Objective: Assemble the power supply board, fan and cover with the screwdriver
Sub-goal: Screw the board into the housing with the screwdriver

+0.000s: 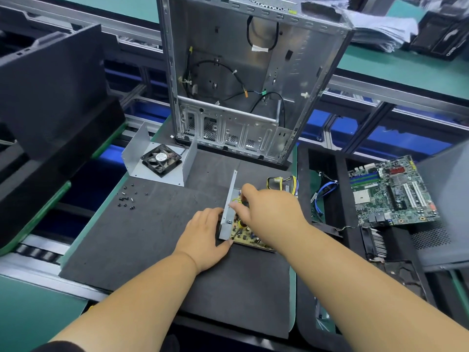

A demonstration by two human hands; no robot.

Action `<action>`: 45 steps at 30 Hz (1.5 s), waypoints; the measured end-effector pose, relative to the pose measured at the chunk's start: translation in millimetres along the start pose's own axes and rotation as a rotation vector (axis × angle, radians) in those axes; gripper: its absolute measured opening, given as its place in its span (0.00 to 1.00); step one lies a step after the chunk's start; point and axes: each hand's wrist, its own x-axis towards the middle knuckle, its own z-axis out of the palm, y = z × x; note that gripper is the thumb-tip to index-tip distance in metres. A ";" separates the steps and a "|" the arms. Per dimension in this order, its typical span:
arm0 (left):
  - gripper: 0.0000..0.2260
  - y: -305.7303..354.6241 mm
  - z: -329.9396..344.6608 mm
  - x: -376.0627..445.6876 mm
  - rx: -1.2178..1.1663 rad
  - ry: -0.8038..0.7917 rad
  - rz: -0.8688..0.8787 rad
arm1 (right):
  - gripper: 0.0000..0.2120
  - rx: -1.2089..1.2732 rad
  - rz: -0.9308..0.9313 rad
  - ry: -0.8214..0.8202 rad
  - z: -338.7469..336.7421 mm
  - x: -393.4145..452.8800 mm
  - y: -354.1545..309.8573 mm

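Resting on the dark grey foam mat covering the desk, the left hand grips the yellowish power supply board's metal bracket while the right hand pinches its wiring, with loose black screws, the black fan inside the bent grey metal cover and the open silver computer chassis beyond.

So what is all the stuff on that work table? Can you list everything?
Open metal computer case: one, silver, standing at the back of the mat.
Bent sheet-metal cover: one, grey, left of the case.
Square cooling fan: one, black, lying inside the cover.
Small loose screws: a scattered handful, dark, on the mat's left edge.
Power supply board with metal bracket: one, yellowish, mid-mat under the hands.
Bundle of wires: one, yellow and black, behind the board.
Green motherboard: one, to the right.
Foam mat: one, dark grey.
Left hand: steadying the bracket.
Right hand: fingers on the board.
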 end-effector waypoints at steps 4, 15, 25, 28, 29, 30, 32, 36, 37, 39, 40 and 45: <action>0.27 0.1 -0.2 0.3 -0.026 0.003 -0.001 | 0.13 0.225 0.010 -0.011 -1.4 1.2 -0.6; 0.26 0.7 -1.1 0.6 -0.025 -0.020 -0.006 | 0.14 0.084 -0.024 0.000 -1.7 0.9 -1.5; 0.24 -1.0 0.3 0.7 -0.013 -0.008 -0.005 | 0.19 0.125 -0.050 -0.081 -5.0 4.0 3.9; 0.24 -0.5 0.5 0.9 -0.019 -0.008 0.000 | 0.18 0.211 -0.029 -0.077 -2.1 2.2 0.8; 0.25 -0.4 0.4 1.0 -0.023 -0.010 0.000 | 0.16 0.240 -0.043 -0.072 -2.6 2.7 0.8; 0.25 -0.2 0.2 1.1 -0.029 -0.012 -0.002 | 0.15 0.255 -0.061 -0.069 -3.7 3.7 1.4; 0.25 0.1 -0.6 1.2 -0.037 -0.013 -0.006 | 0.15 0.263 -0.084 -0.074 -6.1 5.8 3.3; 0.26 0.5 -1.7 0.8 -0.034 -0.024 -0.007 | 0.11 0.260 -0.016 -0.132 -4.3 5.5 3.6; 0.27 0.6 -1.8 0.8 -0.032 -0.024 -0.004 | 0.11 0.217 -0.004 -0.128 -2.7 4.6 2.4; 0.27 1.2 -2.3 1.3 -0.031 -0.025 -0.005 | 0.12 0.159 0.021 -0.111 -0.7 3.6 -0.3; 0.27 1.4 -2.6 1.6 -0.032 -0.026 -0.007 | 0.11 0.168 0.034 -0.101 -0.3 3.8 -1.1; 0.27 2.4 -3.0 1.2 -0.026 -0.027 -0.007 | 0.09 0.319 0.026 -0.161 -5.6 7.3 3.7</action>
